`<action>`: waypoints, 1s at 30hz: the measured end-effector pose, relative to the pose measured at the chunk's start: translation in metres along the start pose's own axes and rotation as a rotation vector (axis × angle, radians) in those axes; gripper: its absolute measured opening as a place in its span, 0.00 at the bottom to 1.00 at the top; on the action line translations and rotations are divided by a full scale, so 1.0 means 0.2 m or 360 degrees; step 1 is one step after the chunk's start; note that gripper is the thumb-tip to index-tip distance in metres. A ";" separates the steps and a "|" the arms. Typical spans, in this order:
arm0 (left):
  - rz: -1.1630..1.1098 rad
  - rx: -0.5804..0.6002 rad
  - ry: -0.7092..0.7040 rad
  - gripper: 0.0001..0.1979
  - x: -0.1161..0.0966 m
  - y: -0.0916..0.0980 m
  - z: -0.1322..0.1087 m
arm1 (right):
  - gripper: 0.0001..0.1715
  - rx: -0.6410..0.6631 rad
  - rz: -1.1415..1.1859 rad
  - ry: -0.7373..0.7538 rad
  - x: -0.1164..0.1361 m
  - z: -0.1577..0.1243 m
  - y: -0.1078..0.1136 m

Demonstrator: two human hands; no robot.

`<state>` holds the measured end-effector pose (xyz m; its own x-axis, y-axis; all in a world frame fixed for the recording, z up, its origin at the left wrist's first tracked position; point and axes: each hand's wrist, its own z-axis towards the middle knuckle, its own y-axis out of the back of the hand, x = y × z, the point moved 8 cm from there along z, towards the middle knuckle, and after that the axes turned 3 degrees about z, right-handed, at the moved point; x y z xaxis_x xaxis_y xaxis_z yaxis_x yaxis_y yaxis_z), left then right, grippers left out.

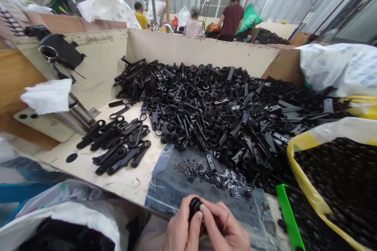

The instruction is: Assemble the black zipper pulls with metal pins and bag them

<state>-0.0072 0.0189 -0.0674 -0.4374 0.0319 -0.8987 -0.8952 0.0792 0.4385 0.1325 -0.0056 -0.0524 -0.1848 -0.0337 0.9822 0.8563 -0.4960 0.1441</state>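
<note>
Both my hands meet at the bottom middle, over the front edge of the workbench. Between their fingertips is a small round black plastic part (194, 206) with a ridged rim. My left hand (180, 225) is closed, fingers and thumb pinching the part from the left. From the right, the thumb and fingers of my right hand (225, 225) press on the same part. Just beyond lies a blue denim cloth (167, 190) bearing small dark pieces (188, 168) and little silver pins (232, 179). Whatever sits under my fingers is hidden.
A big heap of black plastic parts (203, 98) fills the bench. Black handle-shaped pieces (118, 145) lie at left beside a metal post (78, 113). At right are a yellow-rimmed sack (306, 188) of round black parts and a green strip (290, 217). Several people work behind the bench wall.
</note>
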 end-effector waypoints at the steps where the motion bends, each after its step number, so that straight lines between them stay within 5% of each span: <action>1: 0.0049 0.0005 0.0001 0.20 0.00 0.01 0.00 | 0.20 0.0013 -0.0001 -0.0033 -0.01 0.00 0.00; 4: 0.0155 0.0155 -0.0058 0.18 -0.03 0.05 0.01 | 0.22 0.0202 0.0035 -0.0181 -0.03 0.03 0.02; 9: 0.0237 0.0723 -0.0464 0.14 -0.13 0.06 0.05 | 0.26 0.0845 0.0220 -0.0337 0.01 0.05 -0.02; 13: 0.0674 0.0481 -0.0856 0.22 -0.19 0.13 0.04 | 0.24 0.0817 0.0104 -0.0320 0.03 0.09 -0.04; 16: 0.0564 0.0570 -0.0289 0.29 -0.13 0.18 0.08 | 0.22 0.0721 0.0144 -0.0242 0.07 0.12 -0.08; 19: 0.0374 0.0673 0.0298 0.21 -0.09 0.25 0.07 | 0.19 0.0806 0.0151 -0.0083 0.15 0.13 -0.15; 25: 0.0079 0.0662 0.0399 0.15 -0.09 0.28 0.09 | 0.18 0.0740 0.0060 -0.0019 0.18 0.19 -0.16; 30: -0.0420 0.0875 0.0626 0.16 -0.02 0.21 0.04 | 0.19 0.0989 0.0042 -0.0115 0.16 0.18 -0.19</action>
<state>-0.0423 0.0304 -0.0460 -0.3037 -0.4102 -0.8600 -0.8481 0.5278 0.0477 0.1119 0.0436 -0.0221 -0.1456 0.0305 0.9889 0.9846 0.1022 0.1418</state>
